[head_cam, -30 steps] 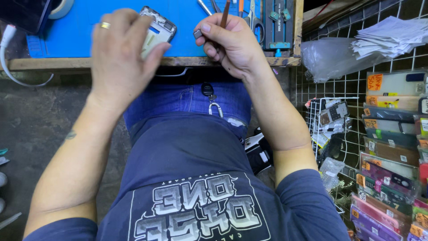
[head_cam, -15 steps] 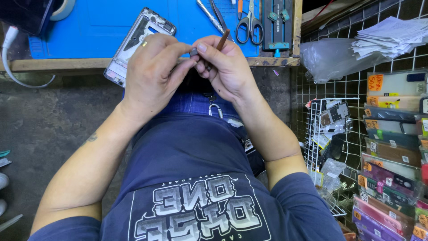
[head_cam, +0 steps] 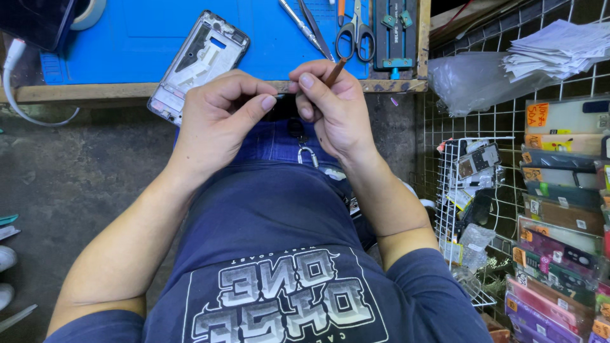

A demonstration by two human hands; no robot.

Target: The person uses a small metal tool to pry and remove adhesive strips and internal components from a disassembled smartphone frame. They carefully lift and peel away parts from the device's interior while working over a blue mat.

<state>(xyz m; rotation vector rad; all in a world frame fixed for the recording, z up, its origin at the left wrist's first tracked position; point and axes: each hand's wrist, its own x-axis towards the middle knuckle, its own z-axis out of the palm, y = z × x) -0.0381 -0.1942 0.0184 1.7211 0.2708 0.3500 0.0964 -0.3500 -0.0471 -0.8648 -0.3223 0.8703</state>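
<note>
Over the surface's near edge, the right hand pinches a thin brown-handled tool; the left hand's fingers nip its tip. Light, stiff, best gripped mid-shaft.

Your left hand and right hand meet over lap, just below wooden bench edge. Right hand grips thin brown-handled tool, thumb and index pinching; its tip points toward left fingertips. Whatever sits between fingertips too small to tell. Phone frame lies on blue mat, overhanging bench edge, touching left hand. Scissors and tweezers above.
</note>
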